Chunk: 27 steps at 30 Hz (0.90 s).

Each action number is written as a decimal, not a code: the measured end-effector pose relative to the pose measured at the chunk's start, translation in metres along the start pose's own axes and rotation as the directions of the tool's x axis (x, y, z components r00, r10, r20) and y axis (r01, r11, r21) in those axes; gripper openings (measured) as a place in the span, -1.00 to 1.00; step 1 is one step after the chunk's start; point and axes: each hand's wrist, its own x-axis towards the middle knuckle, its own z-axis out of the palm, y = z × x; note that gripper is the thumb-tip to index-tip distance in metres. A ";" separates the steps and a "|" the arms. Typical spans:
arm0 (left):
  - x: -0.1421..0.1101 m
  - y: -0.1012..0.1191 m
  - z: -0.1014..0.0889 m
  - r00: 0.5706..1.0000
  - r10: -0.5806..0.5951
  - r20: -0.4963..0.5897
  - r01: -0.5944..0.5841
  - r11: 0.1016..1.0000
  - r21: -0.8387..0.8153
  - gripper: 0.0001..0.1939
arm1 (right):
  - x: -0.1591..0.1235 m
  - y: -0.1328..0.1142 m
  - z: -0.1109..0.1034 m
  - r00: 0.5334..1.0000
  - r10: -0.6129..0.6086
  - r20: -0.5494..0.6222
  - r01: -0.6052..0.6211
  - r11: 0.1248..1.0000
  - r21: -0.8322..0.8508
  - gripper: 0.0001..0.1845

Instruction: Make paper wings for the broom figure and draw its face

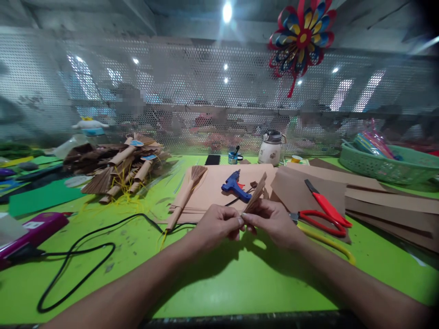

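Between my hands, above the green table [202, 292], is a pleated piece of brown paper [258, 192], its folds fanning up and away. My left hand [221, 224] pinches its lower end with thumb and fingers. My right hand [270, 221] is closed on the same piece, thumb tip close to my left thumb; part of the paper is hidden by the fingers. Just beyond lies a blue glue gun [236, 186] on a stack of brown paper sheets [212, 183]. A finished-looking rolled paper piece with a fanned end [185, 196] rests left of my hands.
Red-handled scissors [329, 221], a red knife [331, 210] and more brown sheets [380, 205] lie right. A heap of paper bundles [126, 167] sits left, near a purple tool [37, 233] with a black cord [80, 240]. A jug [270, 148] and green basket [387, 164] stand behind.
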 end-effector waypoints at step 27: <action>0.001 -0.003 -0.003 1.000 -0.016 0.002 0.016 1.000 -0.022 -0.63 | 0.010 -0.004 -0.017 0.995 0.044 -0.085 -0.037 0.995 0.090 -0.73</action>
